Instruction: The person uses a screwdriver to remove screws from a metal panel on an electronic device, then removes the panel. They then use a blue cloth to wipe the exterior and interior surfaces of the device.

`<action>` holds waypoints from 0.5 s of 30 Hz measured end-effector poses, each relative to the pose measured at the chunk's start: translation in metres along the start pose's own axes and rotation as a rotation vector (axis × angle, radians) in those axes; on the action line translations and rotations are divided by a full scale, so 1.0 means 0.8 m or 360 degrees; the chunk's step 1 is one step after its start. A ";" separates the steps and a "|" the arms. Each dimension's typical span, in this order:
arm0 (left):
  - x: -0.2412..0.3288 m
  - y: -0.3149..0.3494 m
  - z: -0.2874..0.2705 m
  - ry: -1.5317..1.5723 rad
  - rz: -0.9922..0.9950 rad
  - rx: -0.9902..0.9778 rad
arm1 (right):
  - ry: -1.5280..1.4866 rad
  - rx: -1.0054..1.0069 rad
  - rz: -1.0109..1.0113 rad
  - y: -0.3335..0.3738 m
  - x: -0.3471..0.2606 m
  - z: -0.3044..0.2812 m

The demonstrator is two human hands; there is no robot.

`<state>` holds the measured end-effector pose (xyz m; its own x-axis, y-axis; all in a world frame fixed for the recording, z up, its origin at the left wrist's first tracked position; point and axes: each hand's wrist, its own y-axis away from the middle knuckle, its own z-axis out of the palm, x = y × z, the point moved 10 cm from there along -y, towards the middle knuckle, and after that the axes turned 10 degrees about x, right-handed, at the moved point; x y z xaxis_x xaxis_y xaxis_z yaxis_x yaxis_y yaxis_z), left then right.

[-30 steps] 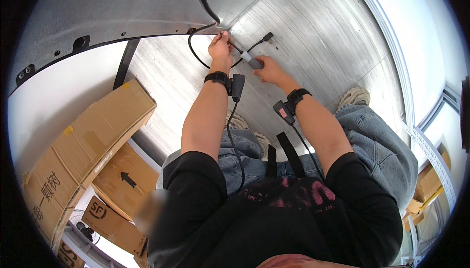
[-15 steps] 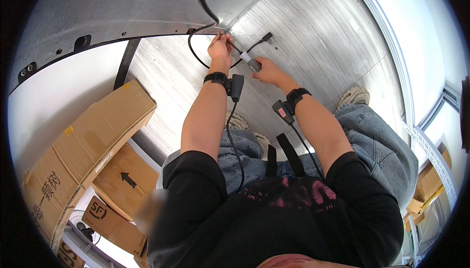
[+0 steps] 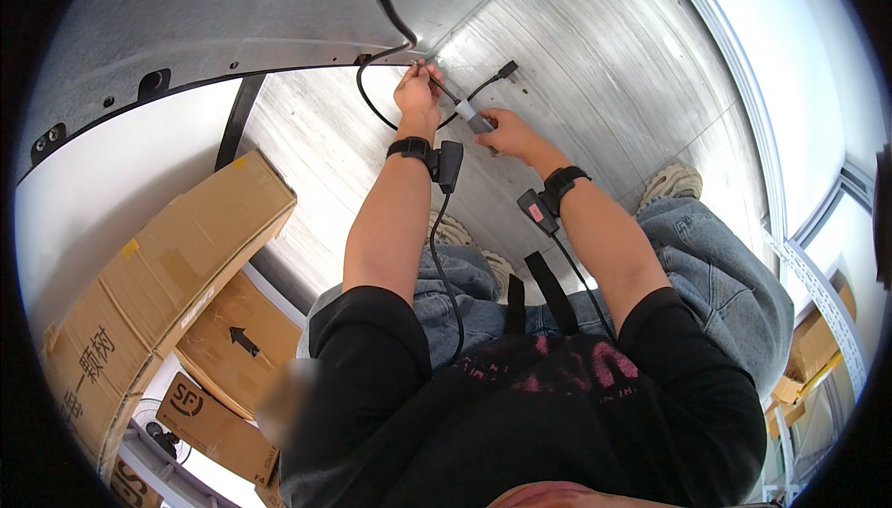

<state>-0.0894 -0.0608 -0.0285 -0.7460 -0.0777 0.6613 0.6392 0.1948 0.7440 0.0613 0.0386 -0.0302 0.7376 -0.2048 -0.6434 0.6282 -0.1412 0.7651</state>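
Observation:
My right hand [image 3: 509,134] is closed round the grey handle of a screwdriver [image 3: 478,121], which has a pale collar and a long thin dark shaft. The shaft slants up and left toward my left hand [image 3: 418,95]. There my fingers are pinched together at the lower edge of a grey metal panel [image 3: 279,6]; what they hold is too small to make out. A black cable [image 3: 360,90] hangs from the panel and loops round behind my left hand. Its plug [image 3: 506,70] lies on the floor just beyond the screwdriver.
Light wood-look floor [image 3: 595,71] spreads under my hands and shoes. Several cardboard boxes, including a long one [image 3: 186,248], are stacked at the left. A white wall or frame [image 3: 743,90] curves along the right. Black wrist straps with small cabled boxes [image 3: 450,167] sit on both my wrists.
My right hand has shifted and turned slightly on the screwdriver handle. My left hand stays at the panel edge, and the cable has not moved.

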 end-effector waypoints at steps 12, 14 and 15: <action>0.008 0.006 -0.004 -0.0041 0.0013 0.0106 | 0.0397 0.0432 -0.0470 -0.002 -0.018 -0.016; 0.008 0.008 -0.003 -0.0070 0.0002 0.0119 | 0.0301 0.0472 -0.0429 0.001 -0.016 -0.019; 0.008 0.009 -0.003 -0.0087 -0.0002 0.0129 | 0.0277 0.0488 -0.0401 0.000 -0.013 -0.020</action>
<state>-0.0892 -0.0626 -0.0187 -0.7572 -0.0250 0.6527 0.6229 0.2733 0.7330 0.0581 0.0561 -0.0238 0.6178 0.0356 -0.7856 0.7107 -0.4528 0.5384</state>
